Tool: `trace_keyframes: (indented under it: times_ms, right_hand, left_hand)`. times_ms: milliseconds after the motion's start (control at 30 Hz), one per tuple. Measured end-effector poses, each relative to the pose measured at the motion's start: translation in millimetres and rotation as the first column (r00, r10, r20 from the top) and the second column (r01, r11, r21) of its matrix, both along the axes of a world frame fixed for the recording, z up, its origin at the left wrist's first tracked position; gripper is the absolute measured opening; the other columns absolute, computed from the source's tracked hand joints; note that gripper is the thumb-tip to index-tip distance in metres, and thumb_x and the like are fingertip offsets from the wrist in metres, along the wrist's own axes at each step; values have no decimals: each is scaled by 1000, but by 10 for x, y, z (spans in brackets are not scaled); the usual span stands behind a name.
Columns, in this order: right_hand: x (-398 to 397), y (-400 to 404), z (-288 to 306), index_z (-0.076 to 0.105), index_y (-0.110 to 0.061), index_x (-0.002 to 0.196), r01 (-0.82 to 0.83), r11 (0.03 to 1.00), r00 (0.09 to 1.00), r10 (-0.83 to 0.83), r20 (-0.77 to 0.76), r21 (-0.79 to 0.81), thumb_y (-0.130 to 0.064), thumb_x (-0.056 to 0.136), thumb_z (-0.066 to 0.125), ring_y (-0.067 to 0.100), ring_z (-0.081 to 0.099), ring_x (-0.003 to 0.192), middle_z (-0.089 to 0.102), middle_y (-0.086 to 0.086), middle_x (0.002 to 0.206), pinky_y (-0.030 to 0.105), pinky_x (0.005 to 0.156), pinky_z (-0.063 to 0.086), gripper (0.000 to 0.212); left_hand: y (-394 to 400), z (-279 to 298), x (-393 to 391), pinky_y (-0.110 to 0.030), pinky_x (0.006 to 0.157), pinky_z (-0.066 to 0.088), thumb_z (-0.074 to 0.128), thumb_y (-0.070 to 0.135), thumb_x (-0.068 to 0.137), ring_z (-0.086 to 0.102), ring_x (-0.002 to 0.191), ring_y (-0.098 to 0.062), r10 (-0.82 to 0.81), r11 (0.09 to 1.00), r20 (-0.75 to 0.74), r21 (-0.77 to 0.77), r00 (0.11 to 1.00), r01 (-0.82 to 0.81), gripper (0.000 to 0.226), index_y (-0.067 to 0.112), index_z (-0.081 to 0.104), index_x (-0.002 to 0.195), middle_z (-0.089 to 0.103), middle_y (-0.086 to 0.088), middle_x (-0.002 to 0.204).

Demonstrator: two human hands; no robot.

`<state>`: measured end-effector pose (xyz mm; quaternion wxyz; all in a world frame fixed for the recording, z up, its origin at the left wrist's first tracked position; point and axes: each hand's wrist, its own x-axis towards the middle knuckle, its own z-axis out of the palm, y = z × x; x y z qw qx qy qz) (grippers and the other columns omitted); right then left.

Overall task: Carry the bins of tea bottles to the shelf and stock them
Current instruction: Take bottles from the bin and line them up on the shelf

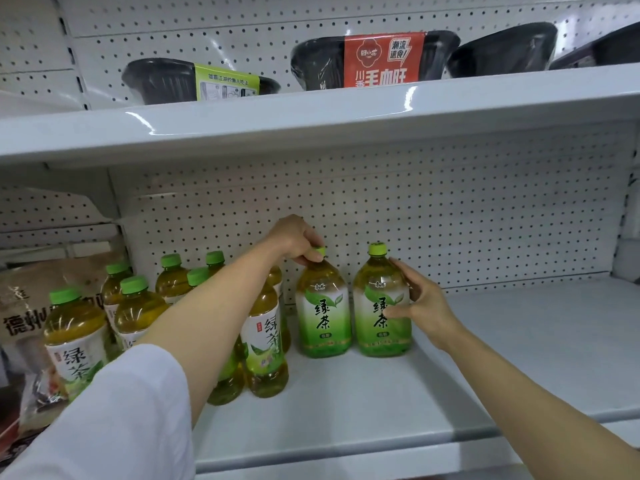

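Green-capped and upright, the left bottle (323, 306) stands on the shelf (485, 358) just beside the right bottle (379, 327). The left hand (296, 239) pinches its cap (319, 251) from above. The right hand (420, 306) clasps the right bottle's outer side, thumb on the label.

White pegboard back panel (450, 209) ran behind shelving. Upper shelf (311, 123) glossy grey-white, glare streaks on front lip. Black meal trays (156, 81) stood on it, one in red sleeve (381, 60). Lower shelf (519, 341) pale, matte. Brown packets (41, 292) at far left.
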<state>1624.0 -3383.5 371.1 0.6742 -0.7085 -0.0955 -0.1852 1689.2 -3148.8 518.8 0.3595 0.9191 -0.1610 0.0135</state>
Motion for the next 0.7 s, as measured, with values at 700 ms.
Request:
trace_keyframes:
  times_ms: [700]
  right_hand:
    - [306,-53,-54,52,-32,137,-20,1000,1000,20,-7,-8,20,54,80,17,62,114,67,-5,122,39,90,56,102]
  left_hand:
    - [-24,-1,145,-21,74,57,82,1,72,71,89,-20,61,998,4,-5,998,-61,44,9,70,114,70,-13,111]
